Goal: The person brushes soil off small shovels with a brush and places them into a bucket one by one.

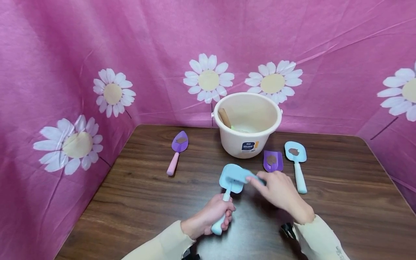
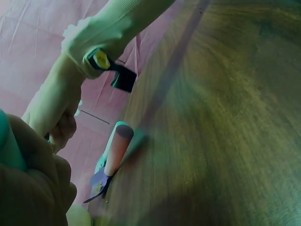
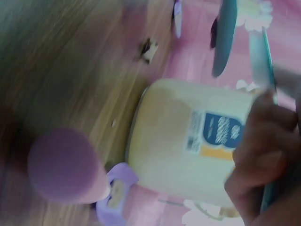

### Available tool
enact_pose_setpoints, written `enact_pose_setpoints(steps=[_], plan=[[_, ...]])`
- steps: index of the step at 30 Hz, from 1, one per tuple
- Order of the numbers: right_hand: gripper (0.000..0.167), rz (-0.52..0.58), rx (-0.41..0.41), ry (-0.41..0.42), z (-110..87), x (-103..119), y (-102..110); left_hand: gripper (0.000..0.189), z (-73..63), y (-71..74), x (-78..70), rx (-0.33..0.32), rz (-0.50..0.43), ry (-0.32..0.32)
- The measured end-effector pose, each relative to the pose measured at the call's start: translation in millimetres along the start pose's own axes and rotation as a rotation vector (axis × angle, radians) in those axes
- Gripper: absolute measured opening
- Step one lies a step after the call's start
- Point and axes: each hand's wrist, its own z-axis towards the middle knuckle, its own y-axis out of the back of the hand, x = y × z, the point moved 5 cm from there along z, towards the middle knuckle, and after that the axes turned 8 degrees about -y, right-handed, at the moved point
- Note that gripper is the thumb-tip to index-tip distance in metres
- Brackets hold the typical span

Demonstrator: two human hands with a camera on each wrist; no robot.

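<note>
My left hand (image 1: 218,213) grips the pale handle of a light blue toy shovel (image 1: 231,171), its blade tilted up over the table. My right hand (image 1: 282,188) pinches a flat blue tool (image 1: 238,176), blurred by motion, which overlaps the shovel's blade in the head view. I cannot tell this tool's exact kind. In the right wrist view, curled fingers (image 3: 263,155) hold the tool's thin teal part (image 3: 261,59). The shovel blade (image 3: 225,37) shows near it with a dark patch. Close beyond both hands stands a cream bucket (image 1: 245,142).
A wooden-handled tool (image 1: 224,117) leans inside the bucket. At left lies a purple trowel (image 1: 180,140) with a pink handle. Right of the bucket are a purple shovel (image 1: 274,159), partly hidden by my right hand, and another light blue shovel (image 1: 296,153). Brown patches mark these blades.
</note>
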Motion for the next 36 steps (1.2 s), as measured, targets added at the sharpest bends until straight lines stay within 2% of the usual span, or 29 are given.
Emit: enact_pose_setpoints(steps=[3, 7, 15, 19, 21, 24, 27, 30, 33, 36], plan=[[0.046, -0.009, 0.082, 0.062, -4.2, 9, -4, 0.02, 0.4, 0.7, -3.0, -0.005, 0.004, -0.002], [0.048, -0.034, 0.095, 0.009, -2.6, 5, -7, 0.019, -0.9, 0.4, -3.5, -0.009, 0.017, -0.002], [0.05, -0.103, -0.046, -0.114, 5.6, -25, 1, 0.021, -4.4, -2.1, 4.5, 0.009, 0.022, 0.022], [0.05, -0.091, -0.114, -0.131, 4.2, -28, 7, 0.021, -3.4, -1.2, 3.4, 0.01, 0.024, 0.011], [0.049, -0.056, -0.133, -0.103, 3.2, -23, 10, 0.02, -2.8, -0.4, 3.5, 0.008, 0.021, 0.014], [0.047, -0.016, -0.07, -0.01, 0.4, -9, 10, 0.02, -1.9, 0.7, 4.3, 0.004, 0.008, 0.022], [0.046, 0.005, 0.085, 0.09, -4.6, 3, 5, 0.019, -1.0, 2.1, 4.1, -0.006, 0.0, 0.025], [0.047, -0.023, 0.176, 0.105, -8.2, 6, 0, 0.018, -1.0, 2.9, 3.0, -0.012, 0.003, 0.023], [0.048, -0.062, 0.157, 0.039, -6.4, 0, -1, 0.017, -2.1, 2.5, 2.1, -0.011, 0.017, 0.017], [0.047, -0.115, 0.072, -0.036, -2.1, -9, 2, 0.016, -3.8, 1.3, 3.4, -0.002, 0.033, 0.021]])
